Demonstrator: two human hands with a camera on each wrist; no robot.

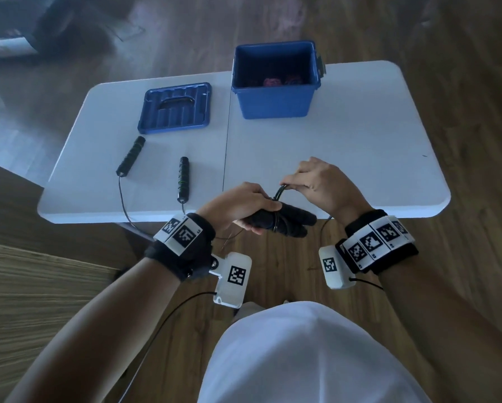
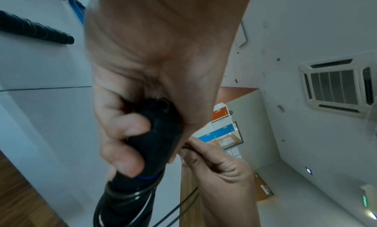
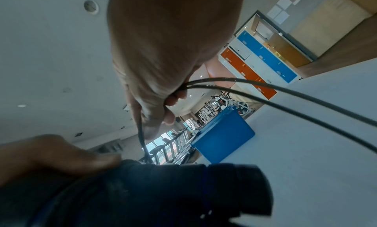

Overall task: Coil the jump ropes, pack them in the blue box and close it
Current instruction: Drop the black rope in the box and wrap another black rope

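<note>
My left hand (image 1: 241, 205) grips the two black handles (image 1: 290, 221) of a jump rope, held together just off the table's near edge, with black cord wound round them. My right hand (image 1: 310, 181) pinches a doubled loop of that cord (image 1: 281, 191) just above the handles; in the right wrist view the cord (image 3: 265, 91) runs from my fingers (image 3: 175, 98). In the left wrist view my fingers (image 2: 126, 143) curl round the handles (image 2: 155, 143). The open blue box (image 1: 276, 103) stands at the back with coiled ropes (image 1: 273, 82) inside. Its lid (image 1: 175, 107) lies to the left.
A second jump rope lies on the white table (image 1: 331, 158) at the left, with two black handles (image 1: 130, 155) (image 1: 183, 177) apart and its thin cord (image 1: 123, 199) trailing over the near edge. Wooden floor surrounds the table.
</note>
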